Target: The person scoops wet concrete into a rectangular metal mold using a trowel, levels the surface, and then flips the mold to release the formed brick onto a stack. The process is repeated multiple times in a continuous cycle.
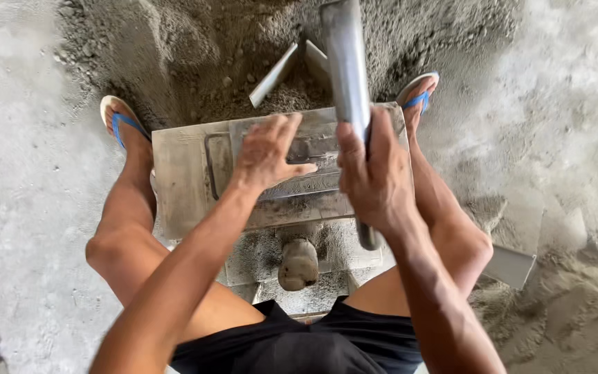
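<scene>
While you stand over the metal block mould [188,180], your left hand [268,152] lies flat on the top of it, with the fingers spread a little and the thumb pointing toward the right side. Your palm presses on the grey mix [306,185] that fills the opening of the mould. This hand grips nothing; it only rests and pushes on the surface.

Your right hand [375,173] is closed around a grey metal pipe [346,62], just right of the left hand. The fingers wrap the pipe fully, and the pipe stands almost upright above the right part of the mould. Its upper end goes out of the picture, and its lower end shows below your fist, at the near edge of the mould.

The mould itself is a flat rectangular steel box, dusty with cement, and it sits between your two legs. On its left part you can see a thin metal handle [210,166]. Below the near edge of the mould a round knob [298,264] caked with cement sticks out toward you.

Your left foot in a blue sandal [120,118] is just left of the mould, and your right foot in the same kind of sandal [418,93] is at its far right corner. Behind the mould lies a heap of dark sandy mix [195,48], with a small metal scoop [292,66] stuck in it. A grey flat board [513,266] lies on the ground to the right of the mould, beside your right knee.
</scene>
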